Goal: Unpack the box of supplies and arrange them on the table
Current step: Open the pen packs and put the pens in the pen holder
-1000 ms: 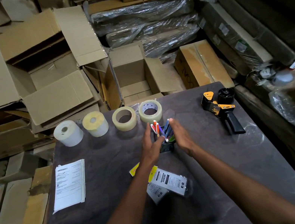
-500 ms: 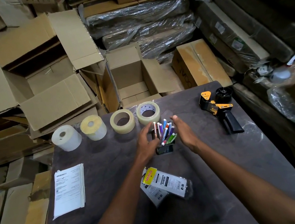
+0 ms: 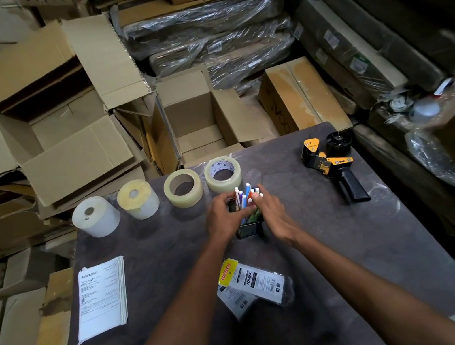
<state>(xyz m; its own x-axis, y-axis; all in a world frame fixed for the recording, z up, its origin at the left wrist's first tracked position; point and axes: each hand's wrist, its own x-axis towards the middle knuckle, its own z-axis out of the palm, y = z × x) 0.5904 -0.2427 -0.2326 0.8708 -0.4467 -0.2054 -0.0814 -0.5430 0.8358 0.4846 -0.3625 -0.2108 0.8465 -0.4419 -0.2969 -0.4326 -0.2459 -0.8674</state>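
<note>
So both hands cup pen holder point(image 3: 249, 227): left hand point(image 3: 226, 218) fingers curl round pens point(image 3: 245, 199), right hand point(image 3: 271, 213) fingers straight, touching. Tip: steady base, keep upright.

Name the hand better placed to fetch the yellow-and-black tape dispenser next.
Right hand, probably: it is on the side of the tape dispenser, with bare table between. The left hand would have to cross the black pen holder.

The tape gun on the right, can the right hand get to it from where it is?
Probably yes. The right hand is at the pen holder, and only bare table lies between it and the tape gun, whose black handle points toward the person.
</note>
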